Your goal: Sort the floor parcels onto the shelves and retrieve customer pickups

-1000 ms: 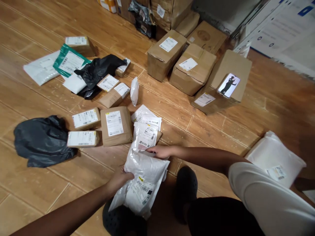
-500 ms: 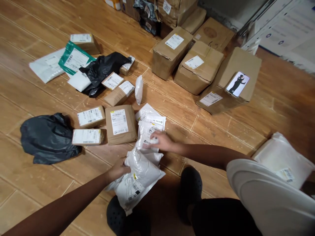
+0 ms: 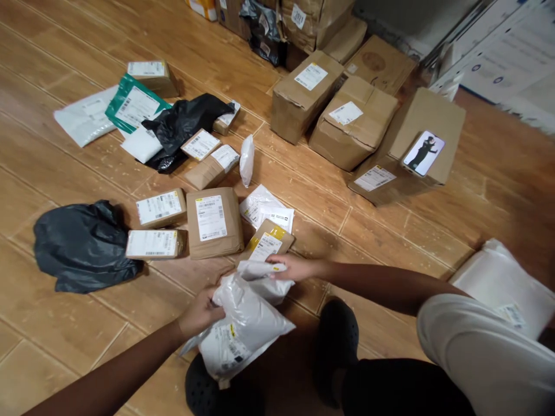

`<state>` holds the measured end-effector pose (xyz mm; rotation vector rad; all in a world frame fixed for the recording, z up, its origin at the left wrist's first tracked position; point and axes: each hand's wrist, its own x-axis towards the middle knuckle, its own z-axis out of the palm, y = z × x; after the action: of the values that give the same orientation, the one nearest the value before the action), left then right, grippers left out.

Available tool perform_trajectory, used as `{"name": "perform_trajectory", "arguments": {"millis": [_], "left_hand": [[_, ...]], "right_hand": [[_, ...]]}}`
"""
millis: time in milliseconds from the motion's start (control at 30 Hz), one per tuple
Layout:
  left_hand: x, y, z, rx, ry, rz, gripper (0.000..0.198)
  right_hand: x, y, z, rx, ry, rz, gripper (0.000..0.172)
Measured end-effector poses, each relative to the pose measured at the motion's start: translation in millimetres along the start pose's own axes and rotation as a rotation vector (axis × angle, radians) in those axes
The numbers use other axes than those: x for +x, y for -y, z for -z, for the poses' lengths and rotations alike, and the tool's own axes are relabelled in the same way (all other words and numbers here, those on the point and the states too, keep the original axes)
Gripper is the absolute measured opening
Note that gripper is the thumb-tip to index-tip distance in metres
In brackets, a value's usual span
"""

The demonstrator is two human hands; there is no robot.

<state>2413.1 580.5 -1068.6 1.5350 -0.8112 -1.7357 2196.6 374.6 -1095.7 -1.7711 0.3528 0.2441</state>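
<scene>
My left hand (image 3: pixel 203 312) is closed on the edge of a plump white poly mailer (image 3: pixel 249 323) with a shipping label, held above my shoes. Other white packaging shows behind its left edge. My right hand (image 3: pixel 297 267) pinches a smaller white mailer (image 3: pixel 262 270), which is tilted against the upper side of the plump one. Just beyond my right hand, a small brown parcel (image 3: pixel 269 238) with yellow tape lies on the floor. Flat white envelopes (image 3: pixel 262 202) are behind it, and a square brown package (image 3: pixel 215 222) lies to its left.
Small labelled boxes (image 3: pixel 160 208) and a black plastic bag (image 3: pixel 82 245) lie left. Farther off are a green mailer (image 3: pixel 136 104) and another black bag (image 3: pixel 186 121). Large cartons (image 3: pixel 353 121) stand at the upper right, one bearing a phone (image 3: pixel 424 153). A white package (image 3: pixel 505 289) lies right.
My right hand has lifted the smaller white mailer off the floor and drawn it toward the plump mailer. The brown parcel with yellow tape beneath has come into view.
</scene>
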Motion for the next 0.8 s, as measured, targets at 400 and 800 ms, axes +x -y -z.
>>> {"name": "perform_trajectory", "arguments": {"millis": [400,800], "left_hand": [[-20,-5,-0.4,-0.037,0.030,0.089,0.015],[-85,61,25.5,-0.412,-0.536,0.249,0.017]], "right_hand": [[62,-30,61,-0.612,-0.248,-0.414,0.071],[109,-47,95,-0.776,-0.423,-0.700,0.107]]}}
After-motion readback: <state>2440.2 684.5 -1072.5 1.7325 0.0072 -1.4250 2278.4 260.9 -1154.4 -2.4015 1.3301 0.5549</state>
